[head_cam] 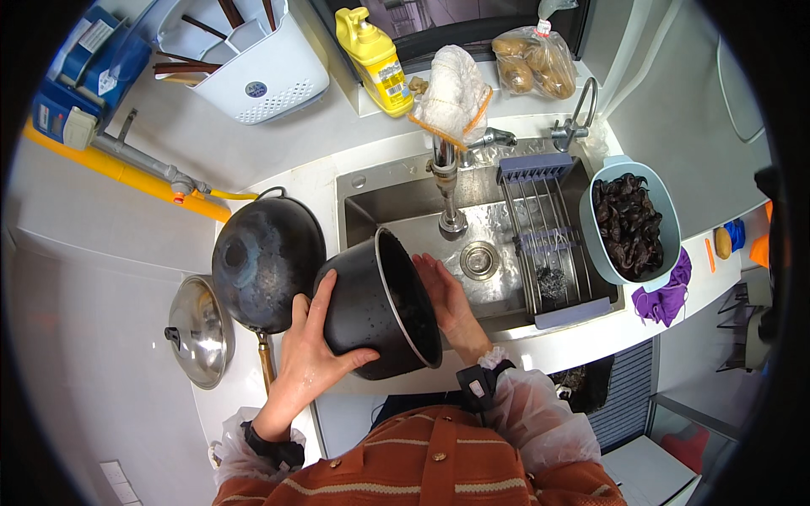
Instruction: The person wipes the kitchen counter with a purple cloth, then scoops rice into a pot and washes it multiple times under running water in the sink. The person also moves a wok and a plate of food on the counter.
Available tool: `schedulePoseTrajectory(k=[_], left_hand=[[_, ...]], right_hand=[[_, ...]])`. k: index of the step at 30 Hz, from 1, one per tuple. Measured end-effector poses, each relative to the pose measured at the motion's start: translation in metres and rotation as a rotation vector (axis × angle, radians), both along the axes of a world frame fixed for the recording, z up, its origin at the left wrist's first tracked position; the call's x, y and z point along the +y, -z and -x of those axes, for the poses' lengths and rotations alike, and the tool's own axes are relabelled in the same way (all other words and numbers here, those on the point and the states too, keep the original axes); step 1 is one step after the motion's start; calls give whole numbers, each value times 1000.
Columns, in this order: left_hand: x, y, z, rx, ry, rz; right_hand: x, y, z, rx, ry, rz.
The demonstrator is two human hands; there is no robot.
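My left hand [316,351] grips a deep black pot [357,316], which looks like a rice cooker's inner pot. Its thumb and fingers spread over the outer wall and base. The pot is tipped on its side, its metal-edged mouth facing right, and drops of water cling to it. The inside is dark and hard to make out. Just right of the mouth is my right hand [450,303], holding nothing, its fingers extended and partly behind the rim. Beyond both hands lies a stainless steel sink [411,221] with a round drain [479,260] and a faucet [446,183] covered by a white cloth [452,92].
An upturned wok [269,259] and a domed lid [201,335] stand left. A drying rack [531,221] with a steel scrubber [551,283] spans the sink's right. Farther right are a pale blue basin [587,221] of dark pods and a purple cloth [664,300]. A yellow bottle [373,63] stands behind.
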State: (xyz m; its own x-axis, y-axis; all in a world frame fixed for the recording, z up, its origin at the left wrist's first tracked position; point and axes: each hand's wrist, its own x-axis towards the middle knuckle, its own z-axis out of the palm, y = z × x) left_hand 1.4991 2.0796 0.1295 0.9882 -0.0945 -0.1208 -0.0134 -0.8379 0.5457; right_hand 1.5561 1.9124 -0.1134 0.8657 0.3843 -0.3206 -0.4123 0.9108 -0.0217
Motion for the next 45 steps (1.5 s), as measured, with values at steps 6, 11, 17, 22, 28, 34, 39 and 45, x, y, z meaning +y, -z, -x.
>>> schedulePoseTrajectory(k=[6,11,17,22,28,34,39,45], left_hand=[[0,0,-1,-8,6,-3],[-4,-2,-3,8,-10,-23],[-5,2,-6,11,-10,-12],[16,18,-11,37,66,12],[66,105,-16,845,-443,936],[53,197,-15,951,-552,1214],[30,235,-30,837,-611,1344],[-3,232,-51,830,-580,1381]], right_hand=[[3,3,0,0,-1,-18],[4,5,0,-1,-4,-37],[2,14,1,34,-1,-58],[-6,24,0,-24,64,-13],[-26,1,-19,-33,135,259],[-39,-44,-14,-440,283,1602],[-86,-41,-15,-1090,-27,1934],[-182,-75,-149,-1174,-231,3110]])
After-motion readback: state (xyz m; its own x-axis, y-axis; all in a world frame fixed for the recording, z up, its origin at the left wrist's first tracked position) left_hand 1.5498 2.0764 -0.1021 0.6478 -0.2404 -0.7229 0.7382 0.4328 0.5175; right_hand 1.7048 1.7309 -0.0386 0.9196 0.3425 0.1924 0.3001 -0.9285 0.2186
